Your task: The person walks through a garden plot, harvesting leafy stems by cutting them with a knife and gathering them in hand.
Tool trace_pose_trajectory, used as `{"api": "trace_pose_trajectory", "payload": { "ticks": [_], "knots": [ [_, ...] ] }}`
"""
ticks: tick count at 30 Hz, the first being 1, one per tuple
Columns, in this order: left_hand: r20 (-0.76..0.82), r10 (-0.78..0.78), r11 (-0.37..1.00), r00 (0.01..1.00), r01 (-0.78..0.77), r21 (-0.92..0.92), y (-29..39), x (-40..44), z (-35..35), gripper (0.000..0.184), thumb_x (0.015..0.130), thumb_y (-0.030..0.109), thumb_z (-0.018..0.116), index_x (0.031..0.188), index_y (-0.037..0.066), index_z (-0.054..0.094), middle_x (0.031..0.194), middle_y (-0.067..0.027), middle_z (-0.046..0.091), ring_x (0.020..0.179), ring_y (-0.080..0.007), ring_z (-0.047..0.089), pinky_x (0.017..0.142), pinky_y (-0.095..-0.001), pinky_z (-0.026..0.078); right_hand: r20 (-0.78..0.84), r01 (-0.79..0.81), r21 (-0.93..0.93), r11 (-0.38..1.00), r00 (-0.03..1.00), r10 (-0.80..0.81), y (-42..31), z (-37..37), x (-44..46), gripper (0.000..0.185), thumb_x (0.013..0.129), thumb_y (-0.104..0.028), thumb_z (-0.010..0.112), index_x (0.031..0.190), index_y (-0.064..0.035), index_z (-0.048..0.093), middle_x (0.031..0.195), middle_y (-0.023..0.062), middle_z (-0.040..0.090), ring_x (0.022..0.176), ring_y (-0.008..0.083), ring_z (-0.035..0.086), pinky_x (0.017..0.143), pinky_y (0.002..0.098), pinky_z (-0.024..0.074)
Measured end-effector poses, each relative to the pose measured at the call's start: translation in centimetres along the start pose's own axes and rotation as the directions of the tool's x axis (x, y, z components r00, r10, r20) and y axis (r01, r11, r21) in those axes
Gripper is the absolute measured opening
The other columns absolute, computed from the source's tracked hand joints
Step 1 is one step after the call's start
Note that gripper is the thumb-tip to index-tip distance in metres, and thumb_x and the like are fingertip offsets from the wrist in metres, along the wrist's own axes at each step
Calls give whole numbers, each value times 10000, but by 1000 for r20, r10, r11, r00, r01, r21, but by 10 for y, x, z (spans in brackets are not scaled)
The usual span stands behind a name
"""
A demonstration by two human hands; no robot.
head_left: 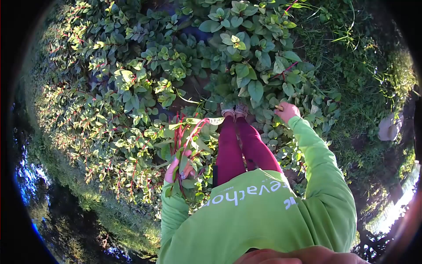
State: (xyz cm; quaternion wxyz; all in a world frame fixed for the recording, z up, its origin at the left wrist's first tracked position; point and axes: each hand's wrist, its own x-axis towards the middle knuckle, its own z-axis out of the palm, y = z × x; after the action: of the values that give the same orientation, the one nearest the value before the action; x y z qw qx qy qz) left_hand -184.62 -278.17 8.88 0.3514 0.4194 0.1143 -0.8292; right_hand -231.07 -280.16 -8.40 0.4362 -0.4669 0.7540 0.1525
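My left hand [179,169] is closed around a bunch of red-stemmed Malabar spinach [191,132]. Its cut-looking red stems point up and away from me, while green leaves hang below the fingers. To the right of my legs, my right hand [288,111] reaches down among low leafy plants [267,115]. Its fingers are curled together, with a small yellowish-brown bit showing at the fingertips. What that bit is, I cannot make out. Broad green leaves [256,89] grow just beyond my feet.
Dense red-stemmed plants [110,110] spread across the left and ahead. Grass [351,75] covers the right side, where a pale rounded object [390,126] lies. My legs in maroon leggings [230,152] stand between the plants. Dark soil [193,88] shows in gaps.
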Motion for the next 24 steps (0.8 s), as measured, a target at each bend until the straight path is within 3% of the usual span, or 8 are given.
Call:
{"api": "trace_pose_trajectory", "payload": {
  "ticks": [3,6,11,17,19,21,22,24],
  "knots": [
    [92,21,1000,996,-19,-15,1,10,-13,391,959,252,421,1281,31,402,621,-20,404,559,-140,447,912,-436,433,-386,221,180,958,912,-138,-69,-37,52,340,766,-386,663,1022,-165,627,968,90,636,921,266,612,803,381,478],
    [61,134,990,989,-136,32,9,24,4,330,951,248,436,1218,54,443,698,-36,458,663,-175,506,969,-466,407,-718,512,131,849,640,-275,-159,-85,99,731,699,-322,741,1337,-213,401,1298,112,410,1104,284,516,892,367,466],
    [-147,150,973,978,-120,198,46,63,41,276,897,234,512,1040,-1,534,895,-102,575,856,-254,572,836,-421,483,-330,326,40,945,897,-295,-251,-90,140,318,762,-251,665,1052,-138,600,1097,137,534,996,311,575,827,396,487],
    [-147,-21,999,989,28,46,73,186,43,447,886,151,513,1245,-101,428,1186,-151,558,1049,-228,545,965,-382,419,-488,546,132,827,762,-425,-262,4,98,217,718,-181,679,897,-87,603,966,135,556,879,320,591,756,413,489],
    [1,-332,931,943,328,-158,85,265,-4,456,887,157,515,1255,-97,423,1201,-179,551,1100,-266,541,996,-412,408,-460,555,199,807,781,-423,-268,29,85,213,697,-158,692,882,-95,608,941,120,560,867,308,592,737,408,490],
    [18,-357,890,934,334,312,91,344,-90,454,884,190,538,1241,-75,447,1152,-192,576,999,-286,595,952,-410,454,-461,593,335,732,781,-421,-279,45,72,214,678,-134,699,871,-103,614,926,112,562,858,301,594,724,410,491],
    [-146,-362,871,921,390,300,89,343,-50,417,913,246,488,1198,-59,500,1062,-179,603,923,-306,622,834,-360,512,-470,586,310,748,779,-416,-285,55,68,220,670,-119,693,875,-105,615,904,104,569,852,301,597,723,408,494],
    [64,-536,844,842,532,71,91,333,-6,310,908,217,507,1132,8,549,1020,-134,622,919,-259,624,809,-353,516,-283,462,368,807,882,-376,-293,71,63,212,664,-106,683,865,-101,615,858,92,584,846,296,603,726,401,497]
  ]
}}
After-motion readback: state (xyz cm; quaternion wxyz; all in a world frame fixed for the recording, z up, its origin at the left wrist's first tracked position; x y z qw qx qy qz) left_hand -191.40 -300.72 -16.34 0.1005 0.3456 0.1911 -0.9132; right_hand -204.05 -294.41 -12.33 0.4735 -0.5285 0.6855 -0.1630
